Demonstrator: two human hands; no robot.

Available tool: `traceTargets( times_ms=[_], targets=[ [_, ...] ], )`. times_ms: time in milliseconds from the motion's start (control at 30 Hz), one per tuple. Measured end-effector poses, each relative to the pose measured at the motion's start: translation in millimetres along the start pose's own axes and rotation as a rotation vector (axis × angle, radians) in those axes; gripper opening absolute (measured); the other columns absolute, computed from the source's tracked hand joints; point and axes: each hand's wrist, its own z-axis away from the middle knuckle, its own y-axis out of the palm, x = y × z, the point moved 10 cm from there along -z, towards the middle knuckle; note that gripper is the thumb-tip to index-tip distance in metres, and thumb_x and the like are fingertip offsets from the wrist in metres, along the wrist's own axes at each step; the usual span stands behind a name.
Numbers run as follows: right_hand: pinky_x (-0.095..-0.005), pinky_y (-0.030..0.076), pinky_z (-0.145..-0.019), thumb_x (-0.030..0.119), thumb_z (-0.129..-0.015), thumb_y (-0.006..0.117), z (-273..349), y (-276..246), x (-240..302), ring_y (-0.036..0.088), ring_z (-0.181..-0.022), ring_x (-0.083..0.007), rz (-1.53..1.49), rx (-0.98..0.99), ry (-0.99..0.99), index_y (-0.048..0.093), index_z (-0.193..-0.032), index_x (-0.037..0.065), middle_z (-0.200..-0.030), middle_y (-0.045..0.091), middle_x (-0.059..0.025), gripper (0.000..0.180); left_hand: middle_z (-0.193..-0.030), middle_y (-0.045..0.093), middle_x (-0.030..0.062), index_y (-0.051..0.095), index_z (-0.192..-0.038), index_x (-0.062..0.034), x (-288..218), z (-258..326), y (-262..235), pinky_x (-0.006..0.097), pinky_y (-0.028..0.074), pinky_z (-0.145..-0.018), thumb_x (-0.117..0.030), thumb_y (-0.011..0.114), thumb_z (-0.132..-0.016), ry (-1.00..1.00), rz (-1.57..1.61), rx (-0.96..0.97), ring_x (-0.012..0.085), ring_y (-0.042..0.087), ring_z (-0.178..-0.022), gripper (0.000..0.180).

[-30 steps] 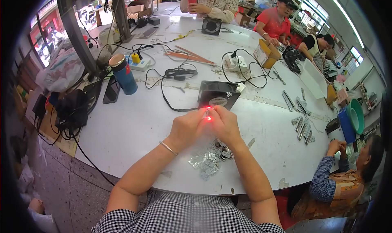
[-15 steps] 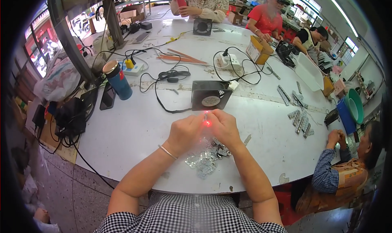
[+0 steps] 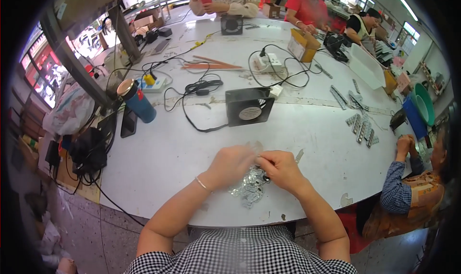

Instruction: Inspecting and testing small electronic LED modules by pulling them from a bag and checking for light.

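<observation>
Both the left hand (image 3: 233,164) and right hand (image 3: 281,169) pinch one small clear piece, fingers together, over a near pile of clear packets (image 3: 249,190) that looks largely unworked.

White round table (image 3: 158,163) bearing a black fan (image 3: 248,106), blue bottle (image 3: 137,101), power strip (image 3: 269,62), cables (image 3: 192,89), and small metal parts (image 3: 249,187).

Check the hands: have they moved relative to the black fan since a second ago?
Yes. The left hand and right hand have drawn back from the black fan toward the person, over the pile of small metal parts.
</observation>
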Motion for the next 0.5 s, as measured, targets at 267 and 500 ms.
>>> traceTargets(
  times_ms=[267,500],
  targets=[
    [-0.0237,0.045,-0.054,0.009,-0.097,0.056,12.9,-22.3,-16.2,0.055,-0.059,-0.0067,-0.192,-0.229,0.071,0.067,-0.101,-0.002,-0.074,0.063,-0.0024,0.016,-0.109,0.062,0.0194,0.055,-0.129,-0.0039,-3.9,-2.2,5.2,0.040,0.052,-0.076,0.000,0.051,-0.086,-0.014,0.103,0.114,0.0304,0.065,-0.082,0.043],
    [-0.0234,0.043,-0.053,0.010,-0.097,0.055,-6.3,-3.5,17.0,0.052,-0.058,-0.0063,-0.170,-0.142,-0.042,0.066,-0.097,-0.002,-0.074,0.062,-0.0016,0.017,-0.132,0.050,0.0115,0.029,-0.152,-0.0095,-10.8,-10.0,-2.4,0.025,0.052,-0.072,0.012,0.045,-0.084,-0.084,0.444,0.310,0.0096,0.060,-0.080,0.074]
  ],
)
